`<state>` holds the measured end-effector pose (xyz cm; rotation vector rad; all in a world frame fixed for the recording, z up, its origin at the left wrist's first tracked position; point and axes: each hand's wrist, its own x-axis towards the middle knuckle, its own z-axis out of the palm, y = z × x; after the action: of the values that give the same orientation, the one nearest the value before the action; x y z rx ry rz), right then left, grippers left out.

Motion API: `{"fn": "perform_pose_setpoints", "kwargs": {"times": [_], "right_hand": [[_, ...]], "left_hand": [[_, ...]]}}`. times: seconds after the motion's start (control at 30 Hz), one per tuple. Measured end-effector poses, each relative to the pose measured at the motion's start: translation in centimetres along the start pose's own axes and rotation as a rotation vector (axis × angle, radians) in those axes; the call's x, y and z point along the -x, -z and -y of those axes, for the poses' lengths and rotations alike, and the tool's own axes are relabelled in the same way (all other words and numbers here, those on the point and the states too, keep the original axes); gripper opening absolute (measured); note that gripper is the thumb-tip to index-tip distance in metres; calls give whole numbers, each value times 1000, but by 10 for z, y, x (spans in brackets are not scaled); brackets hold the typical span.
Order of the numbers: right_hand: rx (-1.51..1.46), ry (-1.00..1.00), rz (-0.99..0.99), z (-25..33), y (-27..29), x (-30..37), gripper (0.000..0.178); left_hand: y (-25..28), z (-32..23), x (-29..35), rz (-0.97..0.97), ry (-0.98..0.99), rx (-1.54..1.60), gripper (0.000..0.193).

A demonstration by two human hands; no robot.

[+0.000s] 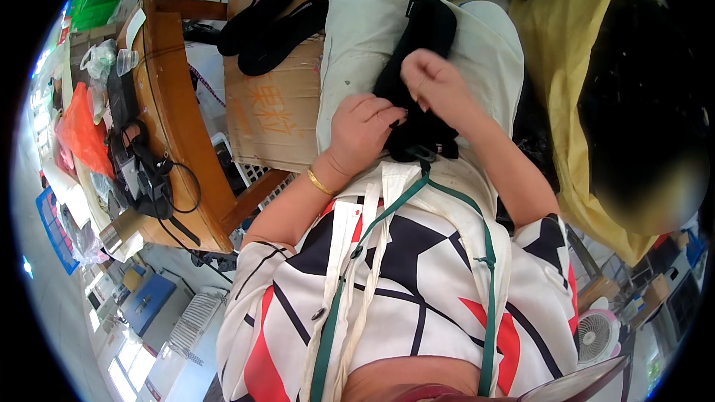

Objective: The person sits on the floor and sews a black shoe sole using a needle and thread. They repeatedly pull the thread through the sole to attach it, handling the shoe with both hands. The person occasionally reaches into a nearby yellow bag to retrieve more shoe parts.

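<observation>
A long black cloth piece, shaped like a shoe sole [430,26], lies lengthwise on the off-white padded cloth [354,37] over my lap. My left hand [363,130] is closed on the near part of this piece, thumb and fingers pinched at its left edge. Just right of it and a little farther off, my right hand [436,85] is raised over the black piece with its fingers curled together. That hand is slightly blurred, and whatever its fingertips hold is too small to make out. Black material is bunched below both hands, beside a small dark clasp [423,154] on a green strap.
Two black sole-shaped pieces [279,37] rest on a cardboard box [272,115] at my left. Beyond it stands a wooden frame [179,104] with a dark strapped bag [141,171]. Yellow cloth [555,82] borders a large black bag or sheet [640,104] at my right.
</observation>
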<state>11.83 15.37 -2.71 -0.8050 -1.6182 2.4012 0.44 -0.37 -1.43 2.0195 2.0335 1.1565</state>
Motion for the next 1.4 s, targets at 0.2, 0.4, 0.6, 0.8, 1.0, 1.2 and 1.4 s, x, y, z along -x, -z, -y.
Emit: {"fn": "perform_pose_setpoints", "kwargs": {"times": [0.2,0.4,0.6,0.8,1.0,1.2,1.4], "right_hand": [[-311,-155,-104,28,13,14,18],[-377,88,-126,51,34,26,10],[565,405,-178,22,7,59,11],[950,576,-358,-8,-10,64,21],[977,580,-375,-16,-13,55,19],[652,319,-352,-11,-16,58,16],[263,-92,20,-6,5,58,15]], "left_hand": [[8,3,-12,88,75,91,28],[10,0,-17,104,126,125,25],[10,-3,-18,133,296,172,21],[10,-3,-21,171,457,288,11],[9,3,-18,197,533,379,10],[9,5,-17,208,537,425,9],[12,8,-18,241,493,461,9]]}}
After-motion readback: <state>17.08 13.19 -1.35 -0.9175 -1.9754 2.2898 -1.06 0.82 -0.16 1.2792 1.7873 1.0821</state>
